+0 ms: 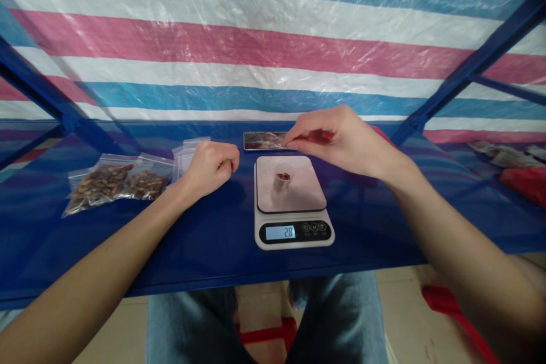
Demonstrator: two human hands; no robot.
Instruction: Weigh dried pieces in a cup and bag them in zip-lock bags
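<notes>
A white digital kitchen scale (294,193) stands on the blue table, its display (280,232) reading 2.8. On its plate sits a small clear cup (282,179) with a little brown stuff in it. My right hand (333,139) hovers beyond the scale, thumb and fingertips pinched together; anything between them is too small to make out. Just behind those fingertips lies a flat, dark, shiny phone-like object (262,141). Left of the scale, my left hand (213,165) is curled into a loose fist, with nothing visible in it, next to some clear zip bags (183,153).
Filled zip bags of brown pieces (102,182) lie at the left. Something red, partly hidden, is behind my right hand. Blue metal posts (473,62) and a striped plastic sheet (256,45) bound the far side. A red bag (524,182) lies far right.
</notes>
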